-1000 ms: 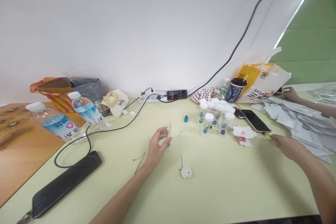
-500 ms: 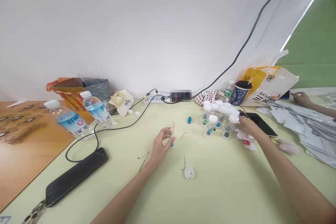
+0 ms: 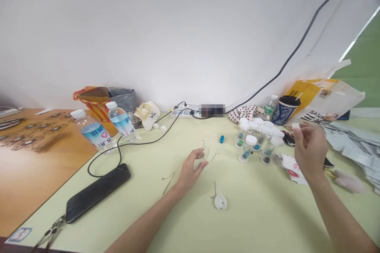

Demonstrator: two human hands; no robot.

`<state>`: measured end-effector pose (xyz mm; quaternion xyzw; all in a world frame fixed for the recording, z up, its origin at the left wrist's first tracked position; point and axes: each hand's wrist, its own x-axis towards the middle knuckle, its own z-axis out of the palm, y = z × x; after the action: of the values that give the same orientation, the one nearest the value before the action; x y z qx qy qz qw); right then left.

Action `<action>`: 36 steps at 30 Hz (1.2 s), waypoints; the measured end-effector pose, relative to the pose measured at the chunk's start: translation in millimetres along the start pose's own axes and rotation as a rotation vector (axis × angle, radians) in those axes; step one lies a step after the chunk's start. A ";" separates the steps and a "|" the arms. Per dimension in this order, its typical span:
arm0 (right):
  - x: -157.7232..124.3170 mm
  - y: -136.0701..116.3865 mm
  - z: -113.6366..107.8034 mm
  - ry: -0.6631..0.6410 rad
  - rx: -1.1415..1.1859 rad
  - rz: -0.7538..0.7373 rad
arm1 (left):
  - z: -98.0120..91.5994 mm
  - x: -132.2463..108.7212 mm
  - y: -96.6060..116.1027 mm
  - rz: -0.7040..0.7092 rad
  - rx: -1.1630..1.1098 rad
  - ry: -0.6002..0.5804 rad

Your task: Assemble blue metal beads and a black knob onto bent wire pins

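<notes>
Near the middle of the pale green table, my left hand (image 3: 191, 169) grips a small clear tube (image 3: 202, 157) between thumb and fingers. My right hand (image 3: 311, 150) is raised at the right, its fingers pinching a small white piece (image 3: 296, 126). Between the hands stand several clear vials (image 3: 246, 152) with white caps and bits of blue and green inside. A blue object (image 3: 221, 139) lies left of them. In front of my left hand are a round white cap (image 3: 220, 202) and a thin metal rod (image 3: 215, 189). Bent wires (image 3: 168, 183) lie beside my left forearm.
A black phone (image 3: 97, 193) and a looping cable (image 3: 148, 141) lie at the left, near two water bottles (image 3: 96, 132). Along the wall are a power strip (image 3: 184, 114), a dark blue cup (image 3: 285, 111) and bags. White packets (image 3: 353, 140) cover the far right.
My right hand has come up from beside the vials and now holds a small white piece. The clear tube in my left hand has tilted. The view has turned slightly left.
</notes>
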<state>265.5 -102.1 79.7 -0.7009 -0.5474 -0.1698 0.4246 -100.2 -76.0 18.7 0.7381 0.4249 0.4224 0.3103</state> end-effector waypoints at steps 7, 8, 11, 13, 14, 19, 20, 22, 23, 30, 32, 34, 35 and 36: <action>-37.2 -129.2 5.0 -0.588 0.207 -0.535 | 1.4 -4.1 3.9 0.103 0.010 -0.087; -40.6 -138.1 9.1 -0.644 0.238 -0.589 | 1.5 -4.3 3.4 0.120 0.008 -0.105; -43.2 -153.2 20.2 -0.745 0.323 -0.696 | 0.9 -4.8 1.1 0.171 -0.001 -0.145; -40.6 -159.1 24.9 -0.762 0.363 -0.745 | -0.6 -5.1 -0.4 0.192 -0.007 -0.150; -38.8 -161.8 26.5 -0.763 0.382 -0.757 | -1.8 -5.2 -0.8 0.196 -0.009 -0.149; -35.2 -169.9 32.9 -0.838 0.449 -0.686 | -7.6 -6.2 2.0 0.164 0.003 -0.193; -36.2 -169.4 34.3 -0.858 0.449 -0.678 | -8.1 -6.3 2.9 0.147 0.009 -0.210; -39.4 -166.5 36.2 -0.869 0.438 -0.693 | -8.4 -6.2 4.6 0.108 0.028 -0.244; -41.4 -164.2 36.6 -0.860 0.428 -0.712 | -8.5 -6.0 5.1 0.089 0.040 -0.260; -55.3 -151.1 34.1 -0.692 0.273 -0.885 | -9.7 -2.3 4.4 0.009 0.117 -0.349; -56.9 -151.3 34.4 -0.690 0.253 -0.890 | -8.9 -2.2 2.5 -0.001 0.134 -0.349; -57.6 -152.9 34.5 -0.703 0.245 -0.885 | -7.2 -2.8 0.2 -0.005 0.151 -0.334; -57.6 -154.0 34.6 -0.713 0.243 -0.881 | -6.2 -3.3 -0.7 -0.006 0.158 -0.323; -57.6 -155.2 34.8 -0.725 0.243 -0.877 | -5.1 -3.9 -1.4 -0.006 0.162 -0.310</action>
<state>96.4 -104.5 82.5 -0.3684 -0.9124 -0.0151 0.1775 -106.3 -78.4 18.4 0.8155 0.4070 0.2671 0.3130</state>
